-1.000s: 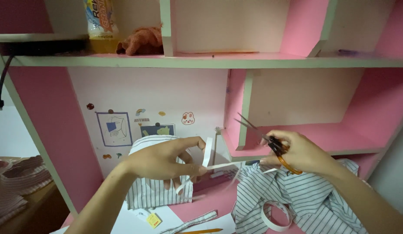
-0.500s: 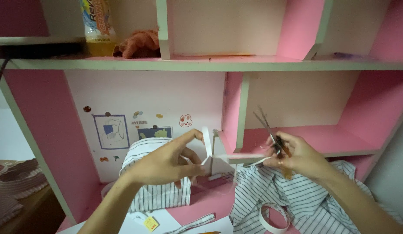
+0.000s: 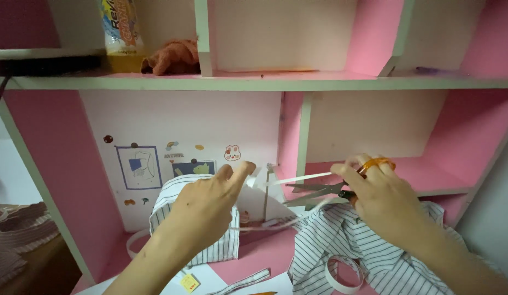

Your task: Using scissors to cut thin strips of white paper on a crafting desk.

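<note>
- A white roll of tape [image 3: 345,275] lies on the striped cloth [image 3: 374,246], nearest you.
- Beyond it, your right hand [image 3: 377,196] grips orange-handled scissors [image 3: 325,190], blades parted.
- Your left hand [image 3: 210,205], left of the scissors, pinches the thin white paper strip [image 3: 297,177] running to the blades.

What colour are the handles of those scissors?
Orange, on the scissors in the right hand; seen in the head view.

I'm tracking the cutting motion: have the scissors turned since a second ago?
Yes. The scissors in the right hand now lie nearly level, blades pointing left below the white shelf divider; earlier they angled up and left across it.
</note>
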